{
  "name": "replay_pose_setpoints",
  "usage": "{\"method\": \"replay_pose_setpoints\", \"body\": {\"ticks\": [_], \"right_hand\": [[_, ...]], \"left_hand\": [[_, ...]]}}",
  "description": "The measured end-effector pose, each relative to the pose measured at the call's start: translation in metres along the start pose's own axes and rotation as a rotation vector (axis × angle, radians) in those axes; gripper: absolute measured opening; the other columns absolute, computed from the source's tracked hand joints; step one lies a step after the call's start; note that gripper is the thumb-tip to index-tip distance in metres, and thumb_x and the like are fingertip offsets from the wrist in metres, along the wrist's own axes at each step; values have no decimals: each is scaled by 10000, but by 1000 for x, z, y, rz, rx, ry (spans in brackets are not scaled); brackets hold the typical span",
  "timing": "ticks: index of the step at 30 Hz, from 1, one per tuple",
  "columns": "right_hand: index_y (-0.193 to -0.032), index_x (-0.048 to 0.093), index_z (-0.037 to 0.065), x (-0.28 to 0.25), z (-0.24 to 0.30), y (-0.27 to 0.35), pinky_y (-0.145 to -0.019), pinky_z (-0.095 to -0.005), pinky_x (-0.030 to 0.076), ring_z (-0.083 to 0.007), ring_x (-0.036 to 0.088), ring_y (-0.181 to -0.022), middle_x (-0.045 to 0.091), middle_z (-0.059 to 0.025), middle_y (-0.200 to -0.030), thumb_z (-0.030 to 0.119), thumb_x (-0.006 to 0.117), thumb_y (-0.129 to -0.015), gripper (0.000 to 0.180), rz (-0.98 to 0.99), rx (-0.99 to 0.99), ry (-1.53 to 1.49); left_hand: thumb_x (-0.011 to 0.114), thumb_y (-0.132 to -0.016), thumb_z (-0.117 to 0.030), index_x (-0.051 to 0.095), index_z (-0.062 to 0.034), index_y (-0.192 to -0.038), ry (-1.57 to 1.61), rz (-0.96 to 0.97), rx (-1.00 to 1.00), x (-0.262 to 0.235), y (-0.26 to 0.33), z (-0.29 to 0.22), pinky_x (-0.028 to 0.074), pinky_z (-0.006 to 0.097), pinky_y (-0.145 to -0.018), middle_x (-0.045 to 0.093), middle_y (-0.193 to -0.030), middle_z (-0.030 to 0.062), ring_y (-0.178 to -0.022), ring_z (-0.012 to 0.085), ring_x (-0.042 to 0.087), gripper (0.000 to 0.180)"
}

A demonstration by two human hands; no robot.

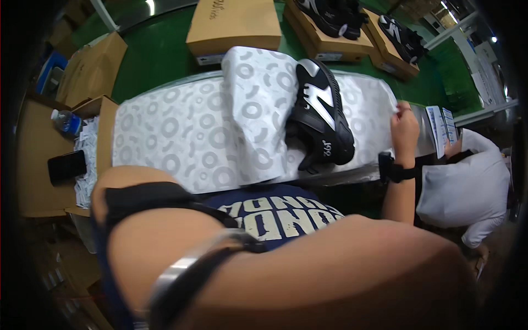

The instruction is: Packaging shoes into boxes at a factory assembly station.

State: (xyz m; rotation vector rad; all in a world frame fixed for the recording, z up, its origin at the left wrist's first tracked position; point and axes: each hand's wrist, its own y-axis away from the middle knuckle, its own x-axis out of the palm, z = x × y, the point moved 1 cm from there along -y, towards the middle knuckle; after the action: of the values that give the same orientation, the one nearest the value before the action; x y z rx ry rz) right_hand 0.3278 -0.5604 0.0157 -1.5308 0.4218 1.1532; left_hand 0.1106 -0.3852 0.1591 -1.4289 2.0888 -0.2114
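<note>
A black sneaker (323, 115) with a white-silver side mark lies on patterned white wrapping paper (176, 129), its toe pointing away from me. One raised fold of the paper runs along the shoe's left side. My right hand (405, 129) is at the paper's right edge, with its fingers pinched on it. A black device is strapped round that wrist. Across the lower part of the view, very close and blurred, is bare skin with black straps, seemingly my left arm or hand (154, 236); no fingers can be made out there.
Brown shoeboxes (234, 25) stand on the green surface beyond the paper, two with black sneakers (404, 38) on top. At left an open carton (104, 135) holds small white packets, a phone (67, 168) and a bottle (67, 122). A person in white (465, 187) is at right, near printed sheets.
</note>
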Motion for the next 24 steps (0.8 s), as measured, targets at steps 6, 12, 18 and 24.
{"method": "replay_pose_setpoints", "body": {"ticks": [6, 12, 18, 24], "right_hand": [[-771, 541, 104, -52, 163, 26, -876, -383, 368, -150, 528, -674, 457, 8, -620, 111, 513, -685, 91, 2, -915, -282], [-855, 564, 92, -46, 183, 45, -950, -432, 330, -152, 541, -770, 475, 10, -655, 106, 544, -716, 141, 357, -1297, -526], [-838, 612, 67, -74, 176, -44, -833, -399, 410, -236, 584, -776, 602, -49, -785, -15, 689, -593, 270, 110, -933, -955], [-1012, 550, -6, 33, 120, -105, -804, -251, 426, -139, 548, -893, 577, -81, -964, -14, 597, -765, 252, 429, -121, -1354]], "left_hand": [[521, -817, -124, 603, 39, -775, -54, 91, -38, -35, 18, 11, 470, 379, -510, 608, -725, 165, -599, 249, 587, 187], [522, -819, -129, 605, 36, -774, -150, 218, -50, -39, 7, 12, 470, 377, -500, 608, -718, 164, -592, 247, 587, 190], [523, -820, -135, 606, 32, -773, -293, 259, -131, -58, 7, 17, 470, 375, -491, 608, -711, 163, -585, 245, 587, 193], [524, -822, -139, 607, 30, -772, -421, 345, -208, -58, 16, 44, 470, 373, -482, 609, -706, 162, -580, 243, 587, 195]]}}
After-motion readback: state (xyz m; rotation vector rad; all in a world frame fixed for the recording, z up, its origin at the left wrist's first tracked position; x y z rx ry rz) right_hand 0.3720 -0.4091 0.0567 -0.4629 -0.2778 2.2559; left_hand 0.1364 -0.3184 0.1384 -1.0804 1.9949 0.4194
